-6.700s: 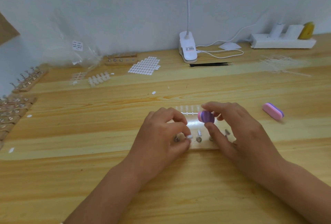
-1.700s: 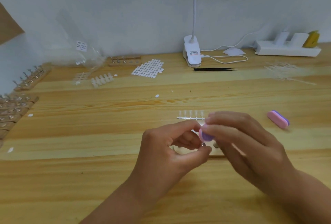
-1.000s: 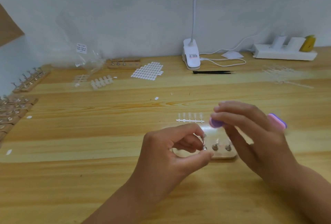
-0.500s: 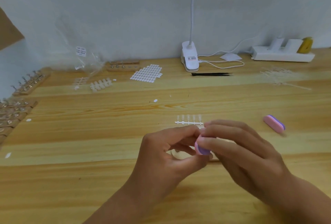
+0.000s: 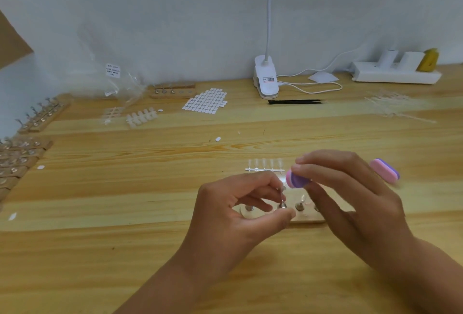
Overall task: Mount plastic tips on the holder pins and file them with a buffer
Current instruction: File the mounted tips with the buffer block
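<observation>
A small wooden holder block (image 5: 307,217) with several metal pins lies on the table in front of me. My left hand (image 5: 235,213) pinches one pin with a clear plastic tip (image 5: 282,197) between thumb and forefinger, just above the block. My right hand (image 5: 350,201) grips a pink and purple buffer (image 5: 297,179) by its end, held a little above and to the right of that tip. A clear strip of several unmounted tips (image 5: 265,166) lies just behind the block. The block's right end is hidden behind my right hand.
A second pink and purple buffer (image 5: 384,170) lies to the right. Further back are a sheet of white adhesive tabs (image 5: 205,101), black tweezers (image 5: 295,101), a clip lamp (image 5: 266,80), a power strip (image 5: 395,75) and tip strips (image 5: 141,118). More wooden holders (image 5: 40,118) line the left edge.
My right hand has lifted the buffer up and to the right, off the tip it was rubbing half a second ago. My left hand keeps its pinch on the pin.
</observation>
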{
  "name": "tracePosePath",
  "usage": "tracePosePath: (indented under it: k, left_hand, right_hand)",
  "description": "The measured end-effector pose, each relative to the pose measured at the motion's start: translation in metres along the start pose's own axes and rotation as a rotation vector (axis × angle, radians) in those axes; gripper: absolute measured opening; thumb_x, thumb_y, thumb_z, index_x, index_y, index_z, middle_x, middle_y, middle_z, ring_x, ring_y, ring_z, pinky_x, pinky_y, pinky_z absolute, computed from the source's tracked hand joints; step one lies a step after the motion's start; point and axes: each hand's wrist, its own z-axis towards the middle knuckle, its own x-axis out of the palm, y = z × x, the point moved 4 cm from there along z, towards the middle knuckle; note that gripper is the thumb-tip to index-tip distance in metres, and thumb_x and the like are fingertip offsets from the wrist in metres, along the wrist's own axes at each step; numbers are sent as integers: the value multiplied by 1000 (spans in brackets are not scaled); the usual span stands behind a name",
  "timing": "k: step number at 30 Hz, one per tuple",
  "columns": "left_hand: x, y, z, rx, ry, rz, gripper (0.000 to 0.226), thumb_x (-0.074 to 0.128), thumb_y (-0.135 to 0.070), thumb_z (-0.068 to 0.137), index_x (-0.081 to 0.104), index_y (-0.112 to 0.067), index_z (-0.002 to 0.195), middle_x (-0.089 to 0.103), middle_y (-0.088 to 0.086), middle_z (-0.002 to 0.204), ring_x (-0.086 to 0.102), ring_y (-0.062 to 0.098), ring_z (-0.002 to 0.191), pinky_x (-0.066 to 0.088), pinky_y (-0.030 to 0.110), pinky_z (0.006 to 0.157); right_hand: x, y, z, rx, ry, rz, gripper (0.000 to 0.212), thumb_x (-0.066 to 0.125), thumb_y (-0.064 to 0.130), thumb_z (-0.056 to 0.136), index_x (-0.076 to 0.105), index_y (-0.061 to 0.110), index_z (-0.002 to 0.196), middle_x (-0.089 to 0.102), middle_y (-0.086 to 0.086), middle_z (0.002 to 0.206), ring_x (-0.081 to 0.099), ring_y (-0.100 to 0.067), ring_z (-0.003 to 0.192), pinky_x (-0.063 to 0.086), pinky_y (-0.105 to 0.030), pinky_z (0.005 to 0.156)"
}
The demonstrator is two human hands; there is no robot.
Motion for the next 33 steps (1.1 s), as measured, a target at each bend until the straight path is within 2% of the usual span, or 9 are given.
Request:
tracePosePath:
  k: [4,6,9,12,16,20,24,28,33]
  left_hand:
    - [1,-3,0,53,10,34,24,81,-18,72,74,-23,94,74,-8,85,72,15,78,56,37,67]
    - [1,-1,0,29,6,42,21,83,-17,70,74,-22,89,73,-6,82,71,16,76,56,38,67]
    - [0,0,0,15,3,18,20,85,-15,69,73,-20,84,72,-4,80,70,16,74,55,38,66]
    - [0,-4,0,71,20,-14,23,83,-16,71,73,-20,92,74,-6,84,71,13,77,56,37,66]
    - [0,-5,-1,83,21,-70,22,84,-19,72,73,-20,91,74,-4,83,72,13,75,57,29,68]
    - [-1,-4,2,60,32,-162,21,84,-19,73,74,-17,92,74,0,83,71,15,74,54,22,70]
    - [-2,-8,1,101,34,-168,23,84,-23,73,73,-21,94,74,-1,86,72,16,77,56,24,73]
    - [-4,-7,0,95,4,-103,27,85,-26,70,73,-24,94,74,-4,86,71,14,77,57,27,70]
    - [-3,-11,0,144,-9,24,27,86,-22,68,74,-22,92,71,-11,83,67,10,76,55,23,66]
  right_hand:
    - [10,11,-4,-98,65,-2,32,64,-10,89,68,3,118,67,-9,118,61,-23,117,48,-29,100]
    - [6,1,-2,-65,84,-30,31,62,-10,89,68,1,117,67,-9,117,61,-22,116,50,-30,97]
    - [-1,-3,0,19,7,-2,25,59,1,96,67,7,118,65,-5,116,62,-18,113,52,-32,93]
    - [5,11,-2,-26,-26,73,23,59,4,98,65,9,119,64,-2,119,63,-17,114,48,-27,98]
    - [0,7,0,-38,-29,26,25,62,-1,93,66,9,116,65,-6,115,63,-18,112,50,-28,97]
    - [-2,13,0,3,-88,26,28,64,6,93,59,12,120,63,1,116,61,-9,116,44,-19,101]
    - [0,11,0,-15,-69,20,24,64,3,92,66,14,114,65,-2,112,63,-14,110,47,-23,99]
    - [-4,8,4,71,-117,-10,26,66,7,91,63,16,115,65,-2,112,60,-3,112,43,-14,99]
    - [1,14,1,-27,-49,26,28,64,-3,92,70,8,117,67,-7,116,65,-20,109,50,-28,95]
